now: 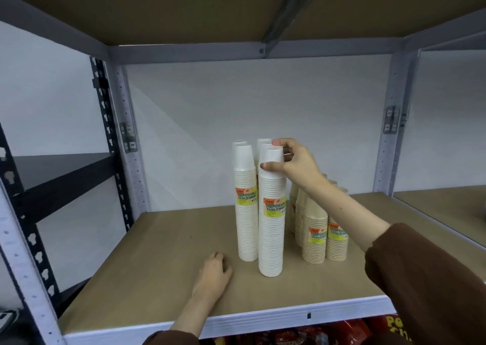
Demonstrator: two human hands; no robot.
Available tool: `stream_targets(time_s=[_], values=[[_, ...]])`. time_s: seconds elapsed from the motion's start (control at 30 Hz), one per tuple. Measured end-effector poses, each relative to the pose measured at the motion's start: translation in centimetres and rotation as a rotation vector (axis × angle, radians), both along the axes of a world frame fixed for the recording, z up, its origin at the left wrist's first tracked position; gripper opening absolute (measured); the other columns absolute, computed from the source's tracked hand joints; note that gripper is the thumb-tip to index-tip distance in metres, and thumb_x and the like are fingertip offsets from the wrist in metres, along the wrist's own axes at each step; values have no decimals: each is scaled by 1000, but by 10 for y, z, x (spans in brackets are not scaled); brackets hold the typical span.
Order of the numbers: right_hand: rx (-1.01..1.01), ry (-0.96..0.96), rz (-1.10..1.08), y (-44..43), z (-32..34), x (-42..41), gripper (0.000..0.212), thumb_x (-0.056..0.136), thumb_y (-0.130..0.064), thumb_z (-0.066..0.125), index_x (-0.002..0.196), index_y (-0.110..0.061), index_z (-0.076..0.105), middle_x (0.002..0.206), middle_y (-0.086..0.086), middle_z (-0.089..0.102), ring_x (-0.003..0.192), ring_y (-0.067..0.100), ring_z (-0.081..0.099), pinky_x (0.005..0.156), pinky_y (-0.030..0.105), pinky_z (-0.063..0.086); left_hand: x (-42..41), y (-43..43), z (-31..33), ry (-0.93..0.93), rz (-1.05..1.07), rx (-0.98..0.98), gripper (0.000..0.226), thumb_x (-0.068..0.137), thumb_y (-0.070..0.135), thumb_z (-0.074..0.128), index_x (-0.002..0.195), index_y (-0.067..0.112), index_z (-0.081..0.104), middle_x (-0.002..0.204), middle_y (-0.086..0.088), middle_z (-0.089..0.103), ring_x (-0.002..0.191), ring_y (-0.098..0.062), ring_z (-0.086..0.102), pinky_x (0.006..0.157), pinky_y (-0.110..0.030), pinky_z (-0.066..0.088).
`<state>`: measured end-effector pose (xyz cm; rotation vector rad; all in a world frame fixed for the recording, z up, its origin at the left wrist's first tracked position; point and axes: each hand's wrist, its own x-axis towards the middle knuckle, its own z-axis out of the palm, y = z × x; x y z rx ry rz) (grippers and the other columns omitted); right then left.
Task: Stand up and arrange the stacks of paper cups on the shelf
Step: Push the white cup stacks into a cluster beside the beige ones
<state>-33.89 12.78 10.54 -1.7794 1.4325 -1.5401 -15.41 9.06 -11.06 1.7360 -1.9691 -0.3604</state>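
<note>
right hand (294, 163) — arm extended, thumb and fingers pinching top of front stack (272, 226) | left hand (214, 268) — left of that stack's base, resting on shelf (157, 279), fingers loosely curled | stack upright

A black metal rack (60, 176) stands at the left, a white wall (263, 103) closes the far side, and red packets (344, 330) with yellow lettering lie low at the near right.
</note>
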Motion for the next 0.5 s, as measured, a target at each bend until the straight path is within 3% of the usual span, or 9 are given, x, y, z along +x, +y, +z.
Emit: stream_targets(time_s=[0.17,0.3,0.5], values=[[-16,119,-16,-1,-3,-3,64,70,-15,77,126,-12,46,109,1,50,96,17,50,81,26,43,2,0,-3,-15,-5,-20,28,90,18,44,110,2,56,119,-13,56,111,-24,52,95,-31,42],[9,298,-74,-1,0,-7,70,69,-17,77,130,-17,43,123,10,53,98,17,47,82,28,41,1,0,-4,-25,-3,-32,28,91,18,43,111,2,56,119,-13,56,112,-24,51,96,-30,41],[-30,273,-97,-4,2,2,66,67,-17,79,127,-15,50,119,13,58,91,16,48,80,27,41,1,-1,-4,-39,-8,-33,29,91,18,43,113,3,56,120,-12,55,113,-24,51,97,-30,40]])
